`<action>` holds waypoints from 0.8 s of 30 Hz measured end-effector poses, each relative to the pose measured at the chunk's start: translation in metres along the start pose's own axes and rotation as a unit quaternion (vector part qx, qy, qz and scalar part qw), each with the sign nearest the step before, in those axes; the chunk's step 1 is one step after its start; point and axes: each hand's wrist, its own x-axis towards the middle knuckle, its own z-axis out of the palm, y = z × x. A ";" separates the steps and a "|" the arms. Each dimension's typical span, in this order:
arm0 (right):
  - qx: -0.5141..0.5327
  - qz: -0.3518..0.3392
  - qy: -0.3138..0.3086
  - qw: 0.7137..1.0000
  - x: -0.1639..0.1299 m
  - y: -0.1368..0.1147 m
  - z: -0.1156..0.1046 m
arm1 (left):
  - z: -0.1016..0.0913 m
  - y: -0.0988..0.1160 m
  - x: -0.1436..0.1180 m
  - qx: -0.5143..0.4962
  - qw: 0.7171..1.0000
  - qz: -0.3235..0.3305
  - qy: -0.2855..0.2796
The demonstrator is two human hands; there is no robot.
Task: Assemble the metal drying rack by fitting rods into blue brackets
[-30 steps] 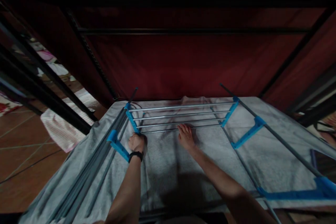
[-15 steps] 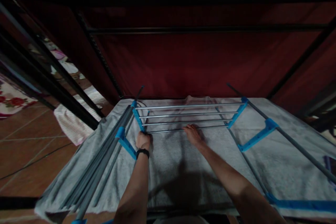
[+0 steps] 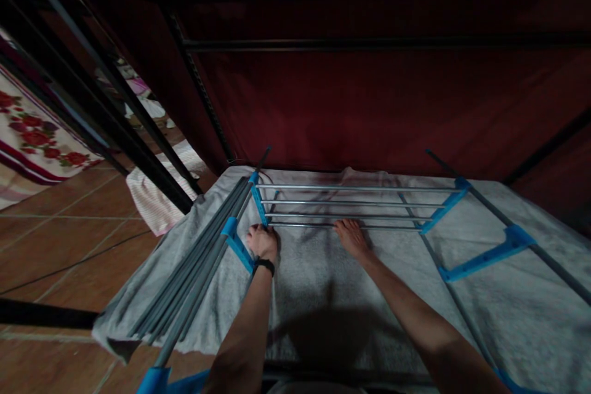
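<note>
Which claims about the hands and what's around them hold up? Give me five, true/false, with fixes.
1. The left hand is at the near end of a blue bracket. True.
2. Grey tubes lie to the left of the left hand. True.
3. The right hand is on those grey tubes. False: its fingers are at the nearest metal bar.
4. A dark wristband is on the left wrist. True.
5. The cloth beneath the hands is red. False: it is grey; the red panel is behind it.
</note>
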 end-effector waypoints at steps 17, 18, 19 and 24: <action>-0.007 -0.055 -0.026 0.998 0.009 -0.009 0.006 | 0.012 -0.012 0.001 -0.007 0.999 0.029 0.019; -0.008 -0.055 -0.031 0.998 0.011 -0.007 0.006 | 0.012 -0.012 0.001 -0.009 0.999 0.027 0.020; -0.011 -0.057 -0.037 0.998 0.012 -0.006 0.007 | 0.012 -0.012 0.000 -0.010 0.999 0.025 0.021; -0.035 -0.072 -0.062 0.995 0.017 -0.004 0.005 | 0.012 -0.012 0.000 -0.015 0.999 0.021 0.019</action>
